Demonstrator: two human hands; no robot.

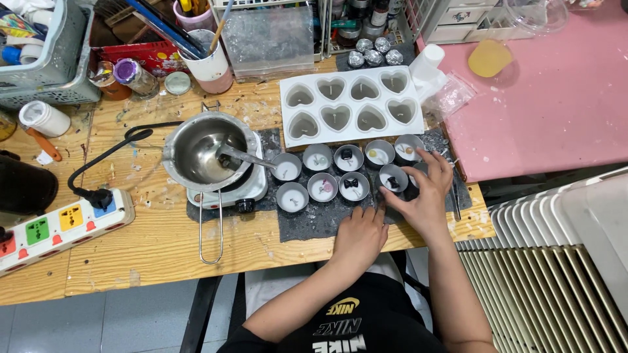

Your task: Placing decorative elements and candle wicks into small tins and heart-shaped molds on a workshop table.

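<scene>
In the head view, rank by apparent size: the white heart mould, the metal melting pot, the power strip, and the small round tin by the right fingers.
1. Heart mould, largest.
2. Power strip and melting pot: look alike in extent, and the strip is cut off at the frame edge, so unranked.
3. Tin touched by the right hand, smallest.

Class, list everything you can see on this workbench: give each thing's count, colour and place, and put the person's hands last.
Heart mould: one, white, six cavities, behind the cups.
Cups: about ten, silver, on the grey mat.
Mat: one, grey, bench middle.
Pot: one, steel, on the hot plate, spoon inside.
Hot plate: one, white, left of the cups.
Power strip: one, white, far left.
Pink board: one, right.
Left hand: resting on the mat, empty.
Right hand: fingertips at a cup.
</scene>
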